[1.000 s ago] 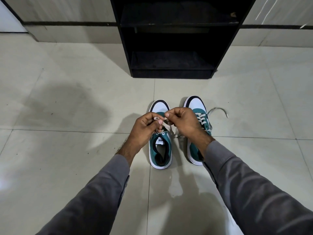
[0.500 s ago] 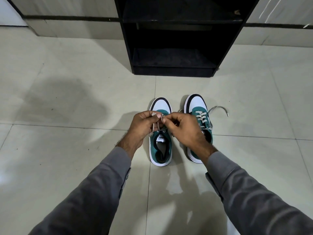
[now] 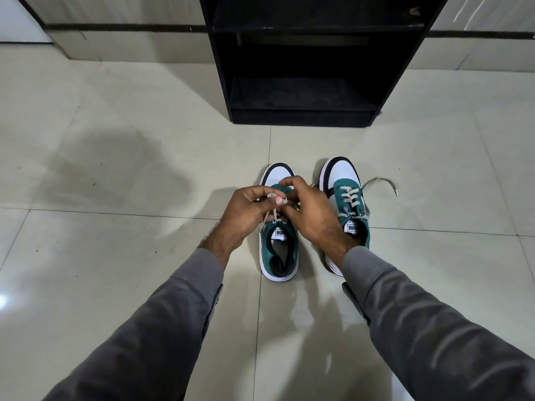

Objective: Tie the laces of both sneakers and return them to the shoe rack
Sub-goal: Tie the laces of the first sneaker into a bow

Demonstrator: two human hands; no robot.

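Two teal and white sneakers stand side by side on the tiled floor, toes pointing away from me. Over the left sneaker (image 3: 279,253), my left hand (image 3: 249,212) pinches a loop of its grey lace (image 3: 272,195) between thumb and fingers. My right hand (image 3: 311,211) meets it from the right, fingers closed on the same lace, and covers the eyelets. The right sneaker (image 3: 346,186) has loose lacing, and one lace end (image 3: 382,183) trails on the floor to its right. The black shoe rack (image 3: 304,114) stands just beyond the shoes.
The rack's lower shelf (image 3: 298,95) holds nothing; an upper shelf sits above it. A wall with a dark skirting stripe (image 3: 124,26) runs behind. Pale glossy floor tiles (image 3: 115,256) spread all around the shoes.
Both hands have come closer together over the left sneaker and worked the lace into a small loop held by my left thumb. The sneakers have not moved.
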